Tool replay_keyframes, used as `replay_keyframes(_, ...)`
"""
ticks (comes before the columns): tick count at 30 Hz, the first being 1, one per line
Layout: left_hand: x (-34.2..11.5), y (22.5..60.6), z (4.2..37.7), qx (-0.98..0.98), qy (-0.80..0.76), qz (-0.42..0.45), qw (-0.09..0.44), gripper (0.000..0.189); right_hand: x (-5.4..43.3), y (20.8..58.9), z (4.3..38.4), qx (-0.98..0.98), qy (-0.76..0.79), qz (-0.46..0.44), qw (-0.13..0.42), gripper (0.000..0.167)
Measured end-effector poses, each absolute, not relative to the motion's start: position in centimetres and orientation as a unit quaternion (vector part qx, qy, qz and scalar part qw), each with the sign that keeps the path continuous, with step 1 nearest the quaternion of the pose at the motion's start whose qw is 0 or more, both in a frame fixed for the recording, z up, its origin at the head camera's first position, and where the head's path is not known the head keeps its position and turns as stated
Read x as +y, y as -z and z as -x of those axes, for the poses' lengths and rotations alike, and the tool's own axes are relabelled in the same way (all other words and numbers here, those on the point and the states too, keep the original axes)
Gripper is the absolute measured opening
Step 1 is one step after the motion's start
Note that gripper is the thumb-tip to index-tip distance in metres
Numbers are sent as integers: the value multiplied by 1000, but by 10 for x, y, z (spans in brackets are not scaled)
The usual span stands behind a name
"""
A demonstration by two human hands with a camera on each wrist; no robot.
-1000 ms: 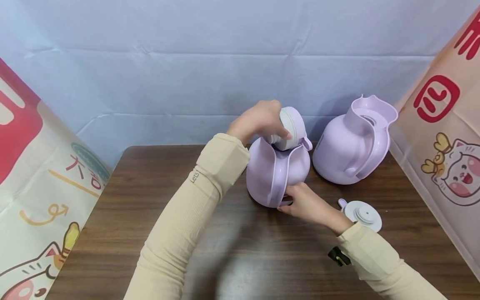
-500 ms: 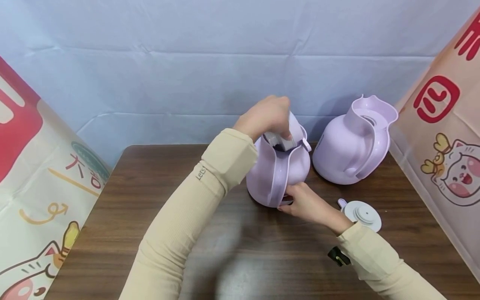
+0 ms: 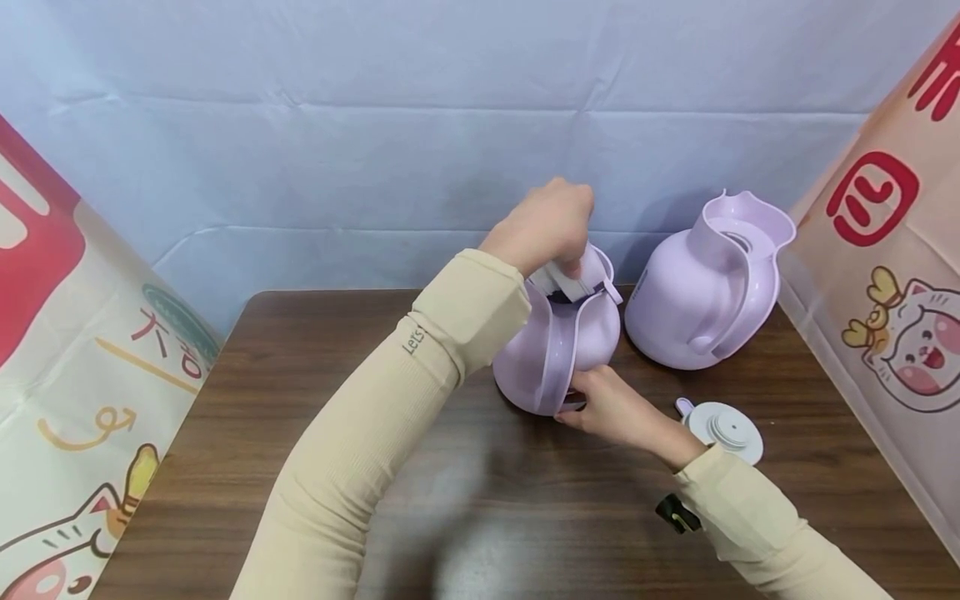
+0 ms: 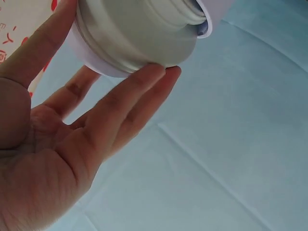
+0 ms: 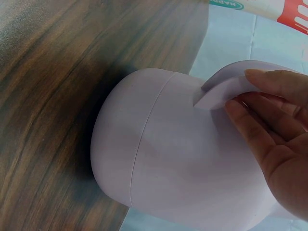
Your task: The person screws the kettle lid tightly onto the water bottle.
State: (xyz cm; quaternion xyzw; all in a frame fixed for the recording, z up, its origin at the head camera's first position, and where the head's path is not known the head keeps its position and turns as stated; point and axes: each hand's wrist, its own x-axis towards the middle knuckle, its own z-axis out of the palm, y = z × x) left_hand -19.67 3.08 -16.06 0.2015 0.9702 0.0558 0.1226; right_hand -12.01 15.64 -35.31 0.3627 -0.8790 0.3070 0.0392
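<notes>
Close to the camera, a person's cream left sleeve (image 3: 367, 442), lettered "Lets", crosses a dark wood table (image 3: 300, 375) and hides part of a lilac jug's left side. Opposite, the right sleeve (image 3: 757, 517) lies beside a small black item (image 3: 677, 512) with a yellow-green mark and overlaps the edge of a white lid (image 3: 738, 429) on the tabletop. Beyond, the right hand (image 3: 611, 404) grips the lower handle (image 3: 557, 367) of the lilac jug (image 3: 596, 333), upright on the table. The left hand (image 3: 551, 223) grips a white-and-lilac stopper (image 3: 590, 271), tilted at the jug's mouth and partly covered by the fingers; how far it is seated cannot be told. Just to the right stands a second lilac jug (image 3: 678, 287), its small side lettering too tiny to read. Red characters and a cartoon cat mark the right banner (image 3: 911, 258); the left banner (image 3: 45, 375) carries a green oval reading "HAPP", the rest cut off. A creased pale-blue cloth (image 3: 375, 167) hangs behind.
</notes>
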Motion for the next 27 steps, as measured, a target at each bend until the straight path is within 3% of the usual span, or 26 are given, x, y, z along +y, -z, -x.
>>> replay_keyframes(27, 24, 174, 195, 969, -50, -216, 107, 54, 157, 354, 119, -883, -300, -357, 47, 21)
